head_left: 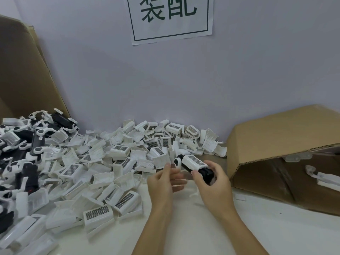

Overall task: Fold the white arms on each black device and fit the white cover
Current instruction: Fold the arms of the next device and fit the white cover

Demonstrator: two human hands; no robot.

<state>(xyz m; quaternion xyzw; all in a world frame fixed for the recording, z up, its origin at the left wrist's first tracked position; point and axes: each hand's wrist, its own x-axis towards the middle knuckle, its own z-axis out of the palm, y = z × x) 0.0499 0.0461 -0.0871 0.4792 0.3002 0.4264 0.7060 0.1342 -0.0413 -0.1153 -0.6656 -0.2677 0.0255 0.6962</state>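
My right hand point(211, 188) grips a black device point(207, 174) by its dark end, tilted up to the left above the table. A white cover point(194, 162) with a grid label sits over the device's upper half. A folded white arm point(177, 161) shows at the device's far tip. My left hand point(162, 183) hovers just left of the device, fingers blurred and loosely spread, holding nothing that I can make out.
A broad heap of white covers point(103, 168) fills the table's left and middle. Black devices with unfolded white arms point(35, 144) pile up at far left before a cardboard sheet point(24, 74). A cardboard box point(276, 153) on its side lies right, with finished pieces point(323, 178) inside.
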